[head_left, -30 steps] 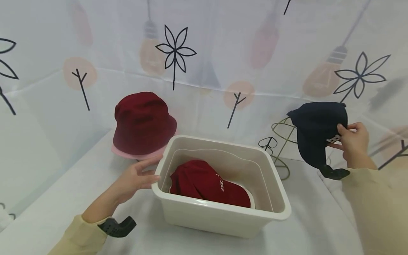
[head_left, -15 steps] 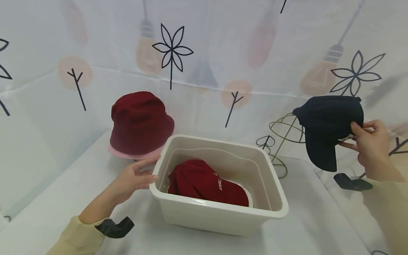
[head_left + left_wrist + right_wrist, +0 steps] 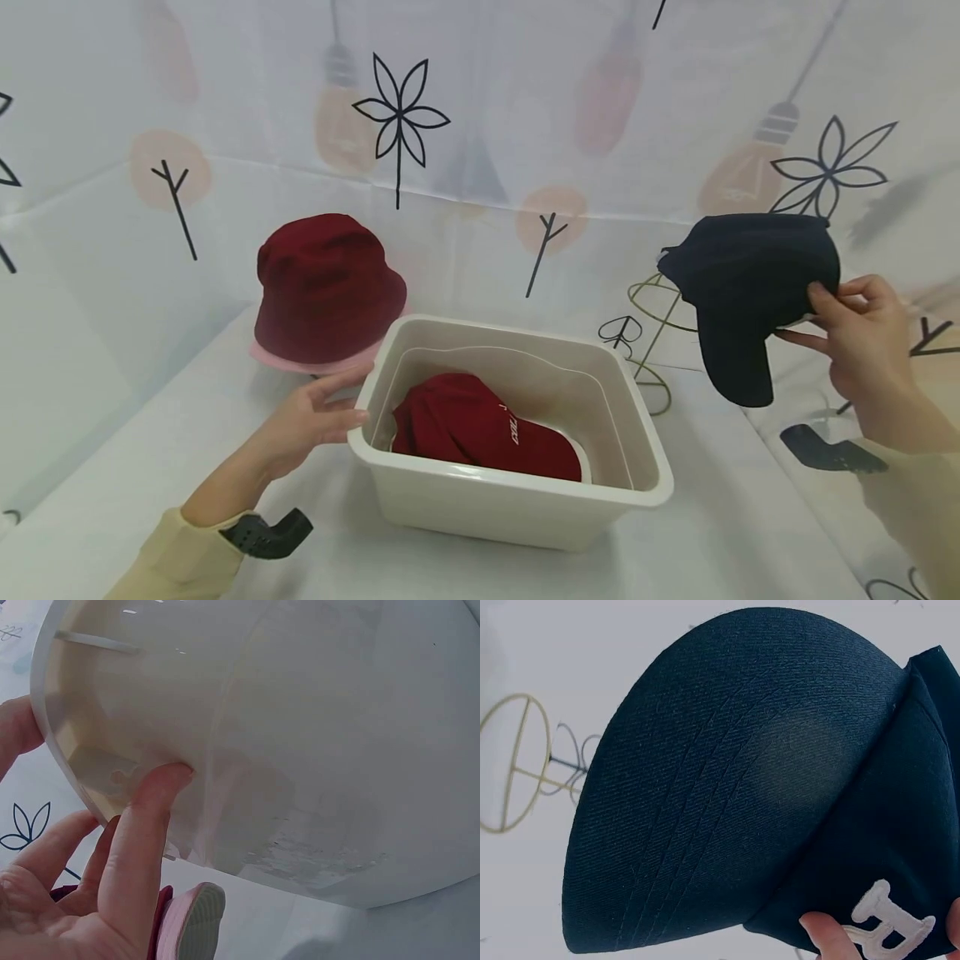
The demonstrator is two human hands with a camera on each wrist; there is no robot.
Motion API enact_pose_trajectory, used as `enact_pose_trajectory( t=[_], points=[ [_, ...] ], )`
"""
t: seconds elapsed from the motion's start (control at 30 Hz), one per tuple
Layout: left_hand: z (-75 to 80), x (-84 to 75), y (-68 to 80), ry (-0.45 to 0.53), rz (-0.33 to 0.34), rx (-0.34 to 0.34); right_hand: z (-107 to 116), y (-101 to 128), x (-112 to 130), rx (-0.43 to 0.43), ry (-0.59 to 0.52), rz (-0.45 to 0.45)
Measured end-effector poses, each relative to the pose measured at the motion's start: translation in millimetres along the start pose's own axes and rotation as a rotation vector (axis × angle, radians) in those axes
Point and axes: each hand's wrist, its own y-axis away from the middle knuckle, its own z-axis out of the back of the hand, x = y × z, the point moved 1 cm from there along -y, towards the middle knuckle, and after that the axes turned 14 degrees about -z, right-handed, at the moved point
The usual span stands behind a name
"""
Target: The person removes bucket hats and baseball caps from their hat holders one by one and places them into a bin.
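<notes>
- Navy cap (image 3: 750, 275) has drifted slightly left over the last half second, overlapping the wire stand (image 3: 659, 333) in the head view; whether they touch, I cannot tell.
- Right hand (image 3: 866, 350) pinches this cap between thumb and fingers, visor hanging down, right of the white bin (image 3: 487, 508).
- Left hand (image 3: 307, 425), much nearer the bin, lays fairly straight fingers against its left end.
- Red cap (image 3: 480, 429) lies lengthwise inside, visor rightward.

Right hand (image 3: 829, 937) holds navy cap (image 3: 780, 787) beside white letter patch (image 3: 891, 918); gold wire stand (image 3: 514, 771) left of cap.
</notes>
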Motion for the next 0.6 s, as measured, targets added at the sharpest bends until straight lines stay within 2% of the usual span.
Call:
enact_pose_trajectory(
  t=[0.27,0.5,0.6],
  points=[
    [-0.6,-0.2,-0.3,0.001,-0.001,0.002,-12.3,15.8,2.6,0.119,-0.123,0.042],
    [-0.6,-0.6,-0.7,-0.009,-0.009,0.009,-27.2,30.1,-0.4,0.292,-0.281,0.076],
    [-0.4,0.0,0.0,-0.023,-0.01,0.009,-34.1,36.3,-1.2,0.338,-0.308,0.077]
  ],
)
